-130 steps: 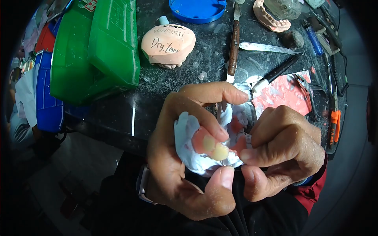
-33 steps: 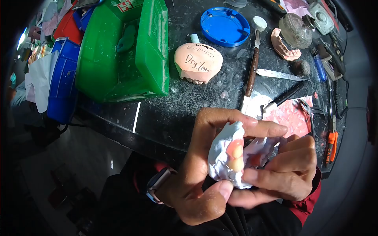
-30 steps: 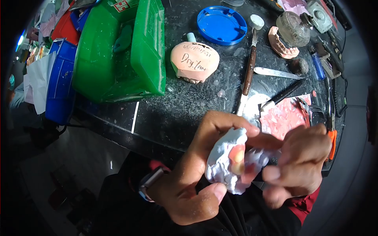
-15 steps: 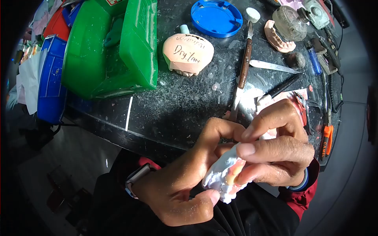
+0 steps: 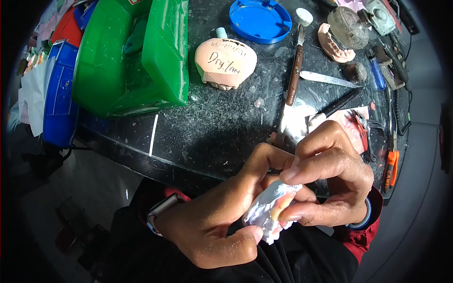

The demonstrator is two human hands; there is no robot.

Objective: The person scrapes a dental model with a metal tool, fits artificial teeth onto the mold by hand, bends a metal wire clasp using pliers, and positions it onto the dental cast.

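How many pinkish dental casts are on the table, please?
2: a lettered cast right of the green bin, and a horseshoe-shaped cast beside the glass vessel. Others may be hidden.

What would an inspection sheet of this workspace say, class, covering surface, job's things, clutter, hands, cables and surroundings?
Surface: black tabletop, scattered with pale specks
Job's things: white dental model with pink and yellowish parts, tilted, partly hidden
Clutter: green bin, blue lid, inscribed peach cast, brown-handled tool
Hands: left hand and right hand both on the model
Cables: dark cord along the right edge
Surroundings: blue container and white paper at left
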